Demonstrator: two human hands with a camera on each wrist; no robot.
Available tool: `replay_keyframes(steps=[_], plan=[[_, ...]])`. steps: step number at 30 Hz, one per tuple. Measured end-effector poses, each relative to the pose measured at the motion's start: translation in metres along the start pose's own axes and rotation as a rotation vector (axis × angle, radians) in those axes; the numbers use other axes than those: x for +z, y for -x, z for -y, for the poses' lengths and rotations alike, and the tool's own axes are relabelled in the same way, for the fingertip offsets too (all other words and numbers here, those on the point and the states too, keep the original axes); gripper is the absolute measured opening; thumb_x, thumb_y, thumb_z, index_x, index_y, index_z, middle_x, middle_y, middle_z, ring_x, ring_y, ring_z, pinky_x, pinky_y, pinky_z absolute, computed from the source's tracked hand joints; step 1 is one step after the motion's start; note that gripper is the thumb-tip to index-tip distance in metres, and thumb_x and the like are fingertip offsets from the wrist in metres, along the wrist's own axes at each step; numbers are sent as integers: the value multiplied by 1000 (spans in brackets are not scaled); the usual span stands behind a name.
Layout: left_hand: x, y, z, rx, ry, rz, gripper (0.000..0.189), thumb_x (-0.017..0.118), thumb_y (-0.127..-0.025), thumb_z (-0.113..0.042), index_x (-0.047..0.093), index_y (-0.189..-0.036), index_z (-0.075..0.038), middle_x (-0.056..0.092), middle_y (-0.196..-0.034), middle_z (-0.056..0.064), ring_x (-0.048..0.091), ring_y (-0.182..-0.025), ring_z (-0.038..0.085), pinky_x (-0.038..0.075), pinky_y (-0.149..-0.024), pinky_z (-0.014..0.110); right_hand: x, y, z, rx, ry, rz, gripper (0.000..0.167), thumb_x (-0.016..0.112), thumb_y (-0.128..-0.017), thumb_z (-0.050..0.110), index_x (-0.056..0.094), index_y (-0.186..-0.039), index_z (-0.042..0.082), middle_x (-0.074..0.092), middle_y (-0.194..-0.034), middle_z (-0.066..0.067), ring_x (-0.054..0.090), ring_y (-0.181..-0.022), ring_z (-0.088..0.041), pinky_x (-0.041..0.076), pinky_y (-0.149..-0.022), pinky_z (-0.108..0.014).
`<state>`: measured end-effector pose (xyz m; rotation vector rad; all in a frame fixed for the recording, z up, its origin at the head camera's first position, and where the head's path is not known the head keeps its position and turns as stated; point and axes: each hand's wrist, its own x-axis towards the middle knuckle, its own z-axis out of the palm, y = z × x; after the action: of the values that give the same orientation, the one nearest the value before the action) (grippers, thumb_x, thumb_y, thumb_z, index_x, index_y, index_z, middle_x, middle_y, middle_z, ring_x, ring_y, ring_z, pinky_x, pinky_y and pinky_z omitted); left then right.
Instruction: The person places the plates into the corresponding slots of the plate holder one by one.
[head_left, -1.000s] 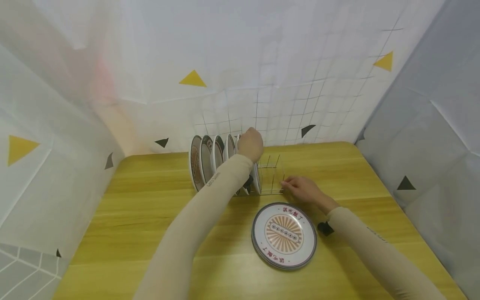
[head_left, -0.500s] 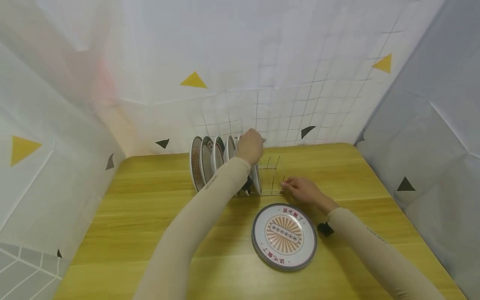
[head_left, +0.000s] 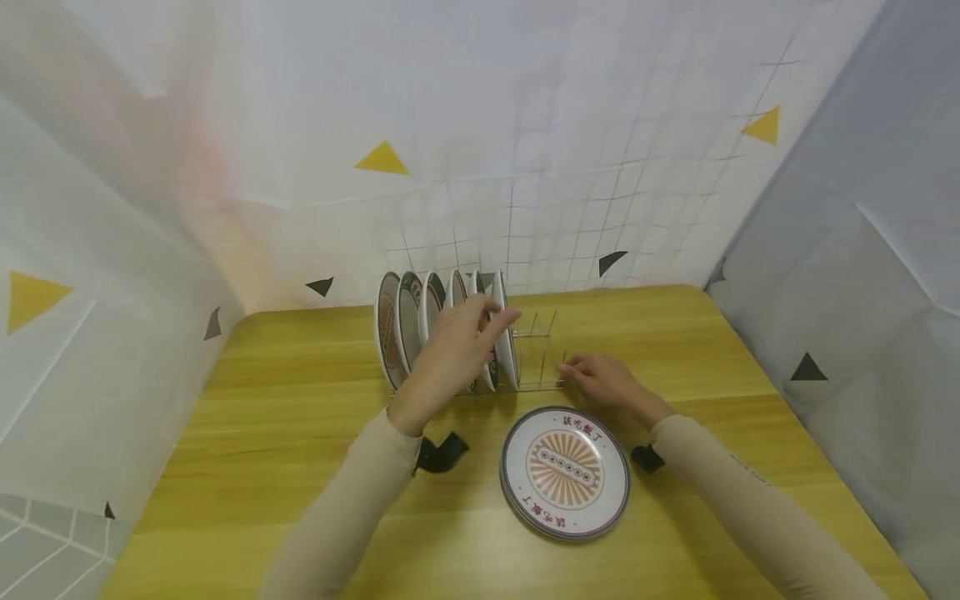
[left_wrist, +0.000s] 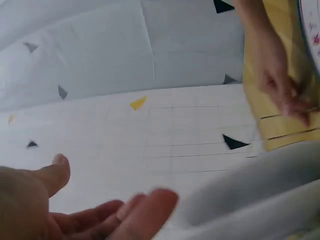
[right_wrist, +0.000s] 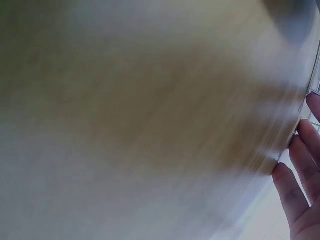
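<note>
A wire plate rack (head_left: 542, 387) stands at the back of the table, with several plates (head_left: 387, 321) upright in its left and middle slots. The rightmost upright plate (head_left: 507, 354) leans in the rack. My left hand (head_left: 450, 350) hovers before these plates and hides part of them; its thumb and fingers are apart and hold nothing, as the left wrist view also shows. With thumb and fingertips my right hand (head_left: 606, 382) pinches the rack's front right corner. Nearer me lies a stack of round plates (head_left: 566, 471), the top one printed with orange rays and red characters.
The wooden table (head_left: 247, 467) meets a white sheet wall (head_left: 315, 100) behind the rack and a grey sheet (head_left: 862, 275) on the right. A black wrist piece (head_left: 441, 452) hangs under the left wrist.
My left hand has come away from the tops of the right-hand upright plates, moving toward me and left, its fingers spreading. The right hand stays at the rack corner.
</note>
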<state>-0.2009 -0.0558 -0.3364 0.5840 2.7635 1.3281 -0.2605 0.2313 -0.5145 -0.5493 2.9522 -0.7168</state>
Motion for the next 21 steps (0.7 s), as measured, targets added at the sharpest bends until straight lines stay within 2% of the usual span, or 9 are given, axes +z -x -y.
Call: replay_keyframes(steps=[2,4,7,10,13,15,17,21], plan=[[4,15,25,-34,93,42,51,46,-98,-57,61,-115,-11,65,-77,5,65,-61,22,56,-56,32,0,0,1,-2,5,5,43,44,-104,42,77,-98,16,70,-114,-9,65,-104,-32,52,-92,-51],[16,27,54,-87,156,95,48,48,-98,-55,62,-107,-10,64,-72,6,66,-58,27,57,-54,33,1,1,1,6,10,5,43,44,-104,42,77,-98,16,70,-115,-9,65,-105,-32,52,-92,-51],[43,43,94,-165,186,184,53,50,-98,-54,63,-107,-4,64,-73,10,66,-56,32,57,-52,35,1,3,1,25,8,2,44,42,-104,43,76,-104,14,70,-116,-10,65,-106,-32,51,-92,-51],[71,59,121,-247,260,276,57,51,-97,-53,61,-111,2,65,-78,16,66,-52,31,57,-46,40,1,4,1,39,-3,1,46,41,-104,45,73,-110,13,70,-117,-10,65,-106,-32,52,-92,-50],[96,72,133,-310,376,343,53,54,-97,-51,60,-112,0,66,-81,20,64,-47,27,57,-46,41,0,5,1,43,-10,3,48,40,-104,48,73,-111,13,70,-118,-9,65,-107,-32,51,-93,-51],[110,78,136,-348,449,355,49,58,-95,-49,60,-110,-3,65,-80,18,62,-47,21,57,-45,40,-1,5,1,45,-12,5,49,39,-103,49,73,-111,13,70,-118,-10,65,-107,-32,51,-94,-51],[120,80,135,-358,491,350,45,63,-93,-48,59,-109,-5,65,-77,16,61,-45,18,56,-44,38,-1,5,1,46,-10,6,51,38,-103,49,72,-112,12,70,-118,-10,65,-107,-33,51,-94,-52],[134,82,131,-329,464,325,41,72,-89,-39,57,-107,-5,64,-69,9,58,-39,14,54,-40,35,-3,5,2,51,-21,2,50,40,-103,48,71,-114,11,70,-117,-11,65,-107,-33,51,-93,-52]])
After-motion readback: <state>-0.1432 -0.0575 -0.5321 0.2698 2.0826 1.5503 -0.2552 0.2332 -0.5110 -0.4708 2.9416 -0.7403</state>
